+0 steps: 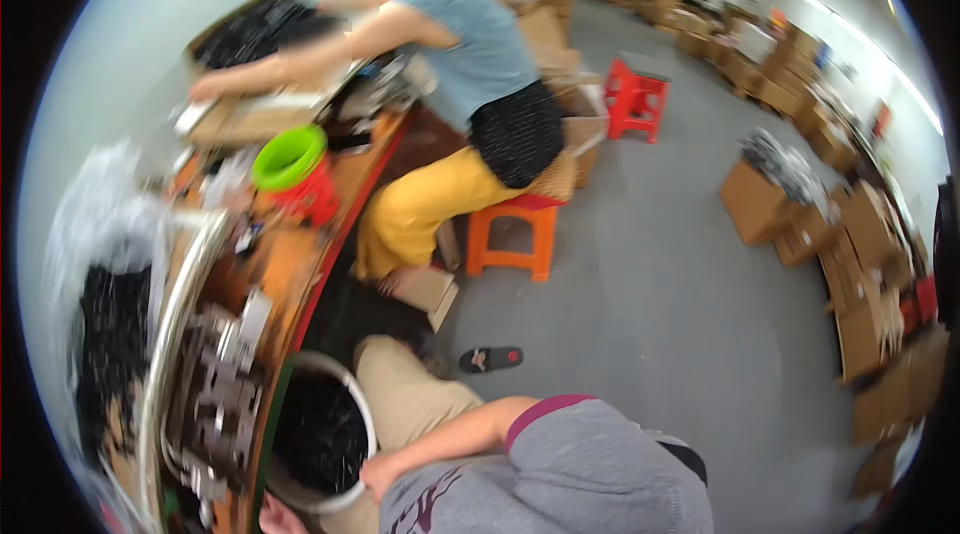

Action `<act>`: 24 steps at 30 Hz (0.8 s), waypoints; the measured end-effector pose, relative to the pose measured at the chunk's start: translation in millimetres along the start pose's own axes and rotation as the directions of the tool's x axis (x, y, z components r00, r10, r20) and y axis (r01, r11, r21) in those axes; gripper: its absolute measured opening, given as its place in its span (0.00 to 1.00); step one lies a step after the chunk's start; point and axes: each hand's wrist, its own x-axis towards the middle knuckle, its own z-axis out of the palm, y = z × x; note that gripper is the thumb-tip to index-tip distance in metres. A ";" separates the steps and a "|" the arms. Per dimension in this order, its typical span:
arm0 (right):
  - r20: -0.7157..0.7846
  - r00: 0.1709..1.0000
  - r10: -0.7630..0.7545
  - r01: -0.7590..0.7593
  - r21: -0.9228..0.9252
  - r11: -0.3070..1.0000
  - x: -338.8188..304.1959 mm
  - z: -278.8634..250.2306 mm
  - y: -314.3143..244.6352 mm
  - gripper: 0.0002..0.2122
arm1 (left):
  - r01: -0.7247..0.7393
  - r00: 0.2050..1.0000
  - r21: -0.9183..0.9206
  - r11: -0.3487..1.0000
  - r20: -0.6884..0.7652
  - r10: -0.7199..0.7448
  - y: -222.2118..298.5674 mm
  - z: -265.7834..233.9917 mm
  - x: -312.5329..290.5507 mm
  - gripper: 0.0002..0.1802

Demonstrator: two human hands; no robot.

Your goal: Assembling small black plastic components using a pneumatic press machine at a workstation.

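Note:
A white bucket (362, 404) filled with black, shiny, strip-like pieces (318, 432) stands between my legs and the workbench. At the bucket's near right rim is my right hand (378, 475), fingers closed and seemingly gripping the edge. My left hand (282, 516) shows only in part at the lower edge, beside the bucket and close to the bench. It is blurred and cut off, so its finger pose and anything in it cannot be made out. On the bench next to it stands a metal fixture (222, 404) with several clamp-like parts.
Left of the fixture lies a clear plastic bag (105, 194) around black pieces (112, 334). A red-and-green bin (300, 179) stands farther along the bench. A co-worker (480, 64) sits on an orange stool (512, 236). A slipper (491, 359), a red stool (636, 99) and cardboard boxes (757, 199) are on the floor.

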 end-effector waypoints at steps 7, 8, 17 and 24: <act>0.061 0.993 0.100 -0.108 0.158 0.981 -42.5 -14.1 17.0 0.16 | 0.005 0.971 0.398 0.918 -0.220 0.090 -40.9 96.5 -88.8 0.22; -0.012 0.999 0.049 -0.048 0.104 0.993 -45.8 -3.0 30.9 0.17 | 0.041 0.952 0.611 0.791 -0.265 0.155 -50.8 104.6 -94.7 0.21; 0.007 1.000 0.019 -0.018 -0.092 0.996 -62.6 -44.5 21.5 0.15 | 0.133 0.935 0.989 0.067 -0.147 0.322 -99.9 94.1 -94.4 0.39; -0.027 0.999 0.020 -0.021 -0.056 0.998 -65.4 -46.8 25.8 0.16 | 0.285 0.947 0.957 -0.054 -0.273 0.169 -94.6 76.9 -92.6 0.42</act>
